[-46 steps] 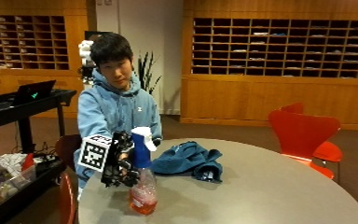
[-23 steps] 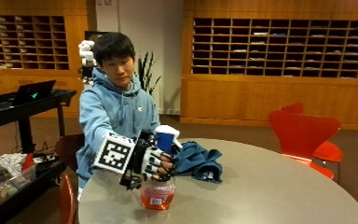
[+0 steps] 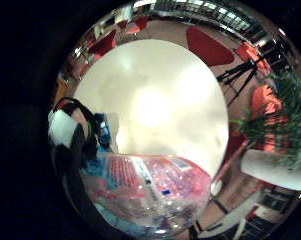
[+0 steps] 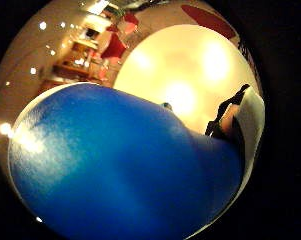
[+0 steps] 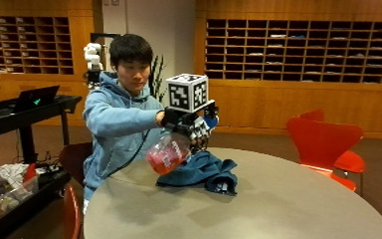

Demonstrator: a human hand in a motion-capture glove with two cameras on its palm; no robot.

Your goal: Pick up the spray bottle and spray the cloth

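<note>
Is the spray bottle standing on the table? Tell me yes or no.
No: the gloved right hand holds the spray bottle tilted in the air above the blue cloth.

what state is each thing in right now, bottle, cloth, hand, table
spray bottle: lifted off the table, tilted, held above the cloth
cloth: crumpled in a heap on the table, below the bottle
right hand: gloved, fingers curled round the bottle's top
table: round, bears the cloth
</note>
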